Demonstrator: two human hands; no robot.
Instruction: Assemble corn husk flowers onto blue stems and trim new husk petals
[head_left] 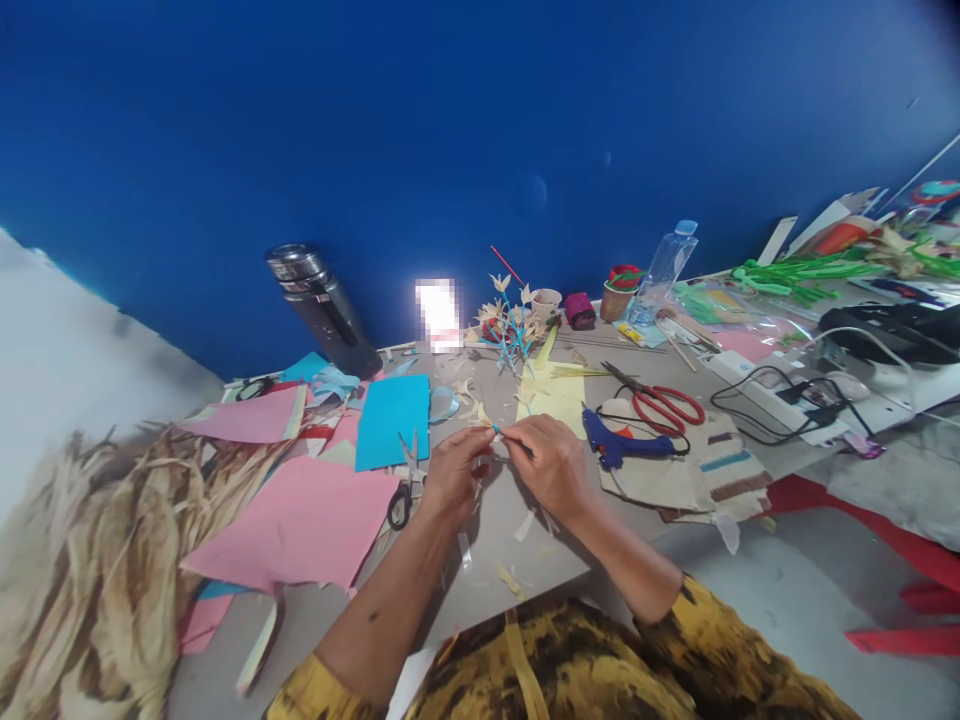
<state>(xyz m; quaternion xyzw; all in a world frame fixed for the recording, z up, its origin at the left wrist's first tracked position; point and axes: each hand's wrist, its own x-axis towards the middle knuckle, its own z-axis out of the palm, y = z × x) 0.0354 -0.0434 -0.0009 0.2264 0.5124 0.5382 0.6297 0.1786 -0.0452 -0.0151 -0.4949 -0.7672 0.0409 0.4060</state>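
Right between my two hands, the thin blue stem (498,431) lay crosswise, just above the bench (517,530).

Its long axis ran nearly level from left to right, tilting a little down toward my right hand (553,465), whose grip was pinched on that end. My left hand (454,478) had its fingertips closed on the other end, where a pale husk scrap (482,414) sat against the stem. Both hands were about equally near, almost touching each other. Small black-handled scissors (403,492) lay just beside my left wrist, half on the pink paper (300,520), with the blue paper (392,420) behind them. A blue glue gun (619,445) lay near my right hand and red scissors (664,405) beyond it. The finished husk flowers (510,325) stood well apart, toward the wall.
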